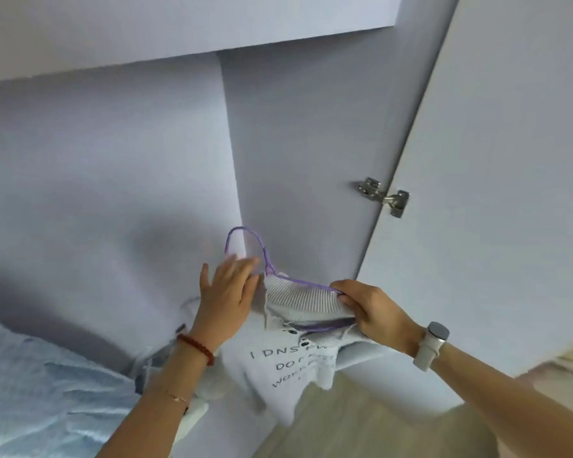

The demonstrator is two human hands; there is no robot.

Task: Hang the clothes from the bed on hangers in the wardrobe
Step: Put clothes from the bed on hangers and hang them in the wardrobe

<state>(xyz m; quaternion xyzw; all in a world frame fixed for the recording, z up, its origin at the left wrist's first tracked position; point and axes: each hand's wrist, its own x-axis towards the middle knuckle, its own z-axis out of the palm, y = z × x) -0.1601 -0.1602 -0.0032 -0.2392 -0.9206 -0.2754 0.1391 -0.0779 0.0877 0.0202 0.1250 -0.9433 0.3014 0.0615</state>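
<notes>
At frame centre, my right hand (371, 309) pinches the pale grey ribbed-collar sweater (298, 352) onto the thin purple wire hanger (265, 256); my left hand (227, 292) is spread open, empty; hanging remains.

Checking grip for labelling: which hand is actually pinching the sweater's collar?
The right hand, the one with the watch; the left hand is open.

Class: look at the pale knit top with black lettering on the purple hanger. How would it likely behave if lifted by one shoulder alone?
The top would probably flop: its hem already sags and bunches below the hanger. It looks light, since the thin hanger seems unbent. The ribbed collar may stretch where the right hand pinches it.
</notes>
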